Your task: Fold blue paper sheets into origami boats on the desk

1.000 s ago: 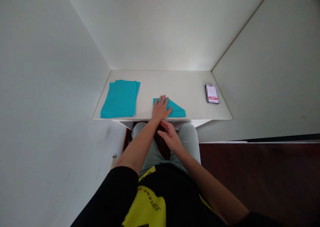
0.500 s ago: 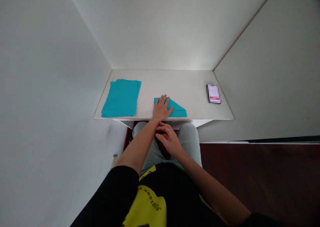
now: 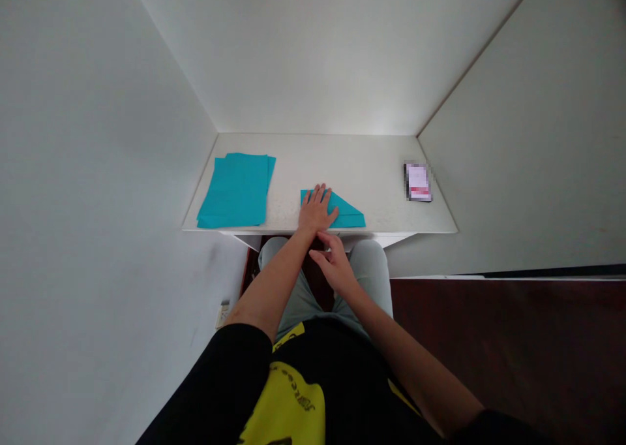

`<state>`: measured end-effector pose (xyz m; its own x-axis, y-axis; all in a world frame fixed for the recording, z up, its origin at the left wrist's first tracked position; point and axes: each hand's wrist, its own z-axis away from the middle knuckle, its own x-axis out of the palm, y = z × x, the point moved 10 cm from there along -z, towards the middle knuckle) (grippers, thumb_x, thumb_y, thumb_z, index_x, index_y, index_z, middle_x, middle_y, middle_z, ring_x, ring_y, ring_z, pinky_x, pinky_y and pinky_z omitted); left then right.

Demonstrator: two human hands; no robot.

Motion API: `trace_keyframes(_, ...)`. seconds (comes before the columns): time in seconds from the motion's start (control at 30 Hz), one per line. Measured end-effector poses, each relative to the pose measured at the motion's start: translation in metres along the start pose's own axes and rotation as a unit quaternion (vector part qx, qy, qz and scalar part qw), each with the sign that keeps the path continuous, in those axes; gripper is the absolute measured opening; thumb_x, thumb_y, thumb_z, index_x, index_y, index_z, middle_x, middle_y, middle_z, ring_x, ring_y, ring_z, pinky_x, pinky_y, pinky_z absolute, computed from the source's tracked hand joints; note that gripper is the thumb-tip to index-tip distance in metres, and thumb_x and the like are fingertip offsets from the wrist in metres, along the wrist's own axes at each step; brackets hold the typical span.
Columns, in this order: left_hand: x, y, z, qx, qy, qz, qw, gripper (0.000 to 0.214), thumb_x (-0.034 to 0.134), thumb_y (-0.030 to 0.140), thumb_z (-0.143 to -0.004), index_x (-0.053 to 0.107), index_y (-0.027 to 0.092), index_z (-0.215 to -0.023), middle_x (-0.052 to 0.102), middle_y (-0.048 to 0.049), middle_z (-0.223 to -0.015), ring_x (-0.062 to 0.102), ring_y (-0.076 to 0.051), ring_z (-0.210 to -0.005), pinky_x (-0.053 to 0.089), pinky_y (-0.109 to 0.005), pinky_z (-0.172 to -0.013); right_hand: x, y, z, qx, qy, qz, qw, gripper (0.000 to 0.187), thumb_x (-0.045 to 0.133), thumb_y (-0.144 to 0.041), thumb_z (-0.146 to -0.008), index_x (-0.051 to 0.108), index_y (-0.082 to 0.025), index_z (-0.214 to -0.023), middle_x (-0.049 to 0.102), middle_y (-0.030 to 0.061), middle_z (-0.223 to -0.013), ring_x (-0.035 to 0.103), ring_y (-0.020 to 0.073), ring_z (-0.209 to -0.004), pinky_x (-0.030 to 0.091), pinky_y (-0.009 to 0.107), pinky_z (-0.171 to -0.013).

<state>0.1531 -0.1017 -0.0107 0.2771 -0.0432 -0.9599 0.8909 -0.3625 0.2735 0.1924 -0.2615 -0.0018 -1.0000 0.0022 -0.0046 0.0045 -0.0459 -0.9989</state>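
My left hand [image 3: 315, 210] lies flat with its fingers spread on a folded teal paper [image 3: 349, 214], which is shaped like a wedge and partly hidden by the hand. My right hand [image 3: 335, 265] hangs just off the table's front edge, above my lap and next to my left wrist. Its fingers are loosely bent and touch no paper. A stack of flat teal paper sheets [image 3: 233, 190] lies to the left of both hands on the white table [image 3: 362, 164].
A small flat object [image 3: 418, 182], pixelated and possibly a phone, lies at the table's right end. White walls close in the table on three sides. My knees in grey trousers [image 3: 370, 269] sit below its front edge, with a dark reddish floor [image 3: 508, 360] at lower right.
My right hand has moved slightly forward toward the table edge, with its fingers more extended. My left hand and the papers stay in place.
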Motion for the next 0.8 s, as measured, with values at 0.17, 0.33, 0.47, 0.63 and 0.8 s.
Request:
trace_keyframes(0.17, 0.000, 0.002, 0.000, 0.013, 0.005, 0.008, 1.000, 0.074, 0.040, 0.052, -0.107, 0.037, 0.015, -0.171, 0.028, -0.0108, -0.182, 0.021, -0.027, -0.170, 0.015, -0.049, -0.140, 0.009, -0.002, 0.002, 0.000, -0.049, 0.003, 0.999, 0.032, 0.077, -0.047, -0.092, 0.073, -0.026, -0.117, 0.056, 0.0116, -0.152, 0.066, 0.0273, -0.127, 0.064, 0.043, -0.099)
trace_keyframes(0.33, 0.000, 0.001, 0.000, 0.003, -0.002, 0.005, 1.000, 0.073, 0.041, 0.050, -0.107, 0.037, 0.015, -0.171, 0.028, -0.0106, -0.182, 0.019, -0.027, -0.171, 0.013, -0.048, -0.141, -0.001, 0.000, -0.004, 0.002, -0.009, 0.003, 1.000, 0.051, 0.080, -0.050, -0.089, 0.067, -0.027, -0.133, 0.057, 0.0119, -0.150, 0.060, 0.0287, -0.136, 0.061, 0.046, -0.106)
trace_keyframes(0.47, -0.001, 0.002, 0.001, 0.008, -0.003, 0.001, 1.000, 0.072, 0.040, 0.052, -0.108, 0.037, 0.018, -0.171, 0.029, -0.0083, -0.182, 0.020, -0.025, -0.171, 0.014, -0.047, -0.141, 0.006, -0.002, -0.001, -0.004, -0.040, -0.001, 0.999, 0.043, 0.081, -0.048, -0.089, 0.072, -0.028, -0.126, 0.050, 0.0123, -0.157, 0.063, 0.0289, -0.135, 0.062, 0.046, -0.106)
trace_keyframes(0.63, -0.001, 0.001, 0.001, 0.003, -0.001, 0.002, 1.000, 0.072, 0.042, 0.050, -0.108, 0.038, 0.016, -0.171, 0.027, -0.0099, -0.182, 0.021, -0.026, -0.171, 0.014, -0.048, -0.140, 0.000, 0.002, -0.006, 0.011, -0.023, 0.000, 1.000, 0.040, 0.078, -0.050, -0.091, 0.074, -0.028, -0.124, 0.065, 0.0108, -0.138, 0.065, 0.0282, -0.129, 0.061, 0.049, -0.107)
trace_keyframes(0.8, -0.003, 0.003, 0.002, 0.014, 0.003, -0.001, 1.000, 0.072, 0.042, 0.050, -0.108, 0.039, 0.015, -0.170, 0.030, -0.0106, -0.181, 0.023, -0.026, -0.170, 0.015, -0.048, -0.140, 0.001, 0.006, -0.005, -0.009, -0.039, -0.017, 0.999, 0.048, 0.083, -0.052, -0.088, 0.074, -0.029, -0.129, 0.057, 0.0116, -0.151, 0.061, 0.0301, -0.137, 0.062, 0.048, -0.106)
